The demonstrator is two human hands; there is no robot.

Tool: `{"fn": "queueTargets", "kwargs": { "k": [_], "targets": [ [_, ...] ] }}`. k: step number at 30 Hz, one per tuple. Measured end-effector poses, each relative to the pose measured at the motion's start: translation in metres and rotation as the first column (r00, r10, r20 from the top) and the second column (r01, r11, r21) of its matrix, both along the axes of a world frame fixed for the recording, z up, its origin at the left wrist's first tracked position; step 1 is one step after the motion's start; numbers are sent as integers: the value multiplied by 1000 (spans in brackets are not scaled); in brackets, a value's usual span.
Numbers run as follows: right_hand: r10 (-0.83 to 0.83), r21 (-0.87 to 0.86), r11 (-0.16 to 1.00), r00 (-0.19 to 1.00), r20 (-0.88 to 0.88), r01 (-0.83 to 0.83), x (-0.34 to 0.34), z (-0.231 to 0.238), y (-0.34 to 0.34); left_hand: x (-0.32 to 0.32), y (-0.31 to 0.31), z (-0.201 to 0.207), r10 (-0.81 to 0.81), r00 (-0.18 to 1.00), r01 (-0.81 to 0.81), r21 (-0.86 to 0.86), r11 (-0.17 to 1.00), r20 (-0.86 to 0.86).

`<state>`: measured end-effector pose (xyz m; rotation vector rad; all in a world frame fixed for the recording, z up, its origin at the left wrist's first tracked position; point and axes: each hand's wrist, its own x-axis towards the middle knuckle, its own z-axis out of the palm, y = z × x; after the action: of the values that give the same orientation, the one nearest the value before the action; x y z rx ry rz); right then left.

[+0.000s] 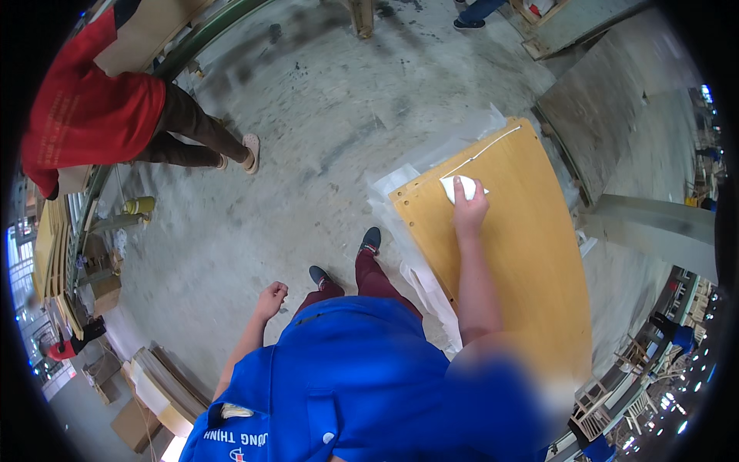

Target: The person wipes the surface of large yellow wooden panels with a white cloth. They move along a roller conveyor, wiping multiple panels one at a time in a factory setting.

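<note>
While outstretched — right hand [470, 209] on white pad [449, 189]

Stained grey floor [292, 123], stacked boards [52, 246], pale wooden chairs [591, 416]

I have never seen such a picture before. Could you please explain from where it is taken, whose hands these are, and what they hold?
No machine here: a person in a blue shirt works with bare hands. A wide fisheye camera on their head looks down, so straight edges bend. The right hand holds a white object, seemingly soft, over a flat yellow-brown wooden panel. On the panel lies a thin white line; a translucent whitish sheet shows along the panel's edge. I see nothing held in the left hand, its fingers loosely curled.
</note>
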<state>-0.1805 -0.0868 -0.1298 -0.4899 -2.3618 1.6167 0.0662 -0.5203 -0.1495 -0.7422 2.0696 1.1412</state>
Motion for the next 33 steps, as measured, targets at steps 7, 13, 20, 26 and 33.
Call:
{"fn": "queueTargets", "kwargs": {
  "k": [7, 13, 20, 26, 33],
  "targets": [
    [145, 50, 988, 988, 49, -148, 26, 6, -27, 0, 3, -9, 7, 1000, -7, 4, 1000, -23],
    [250, 133, 959, 968, 29, -252, 38, 13, -40, 2, 7, -12, 15, 1000, -15, -5, 1000, -15],
    [279, 121, 953, 960, 17, -279, 36, 14, -41, 8, 13, -10, 34, 999, -34, -9, 999, -8],
    [269, 54, 962, 963, 6, -269, 37, 10, -41, 14, 16, -11, 25, 1000, -25, -30, 999, 14],
    [320, 113, 939, 946, 55, -324, 39, 13, -41, 24, 9, -17, 30, 999, -31, -23, 999, -37]
  ]
}}
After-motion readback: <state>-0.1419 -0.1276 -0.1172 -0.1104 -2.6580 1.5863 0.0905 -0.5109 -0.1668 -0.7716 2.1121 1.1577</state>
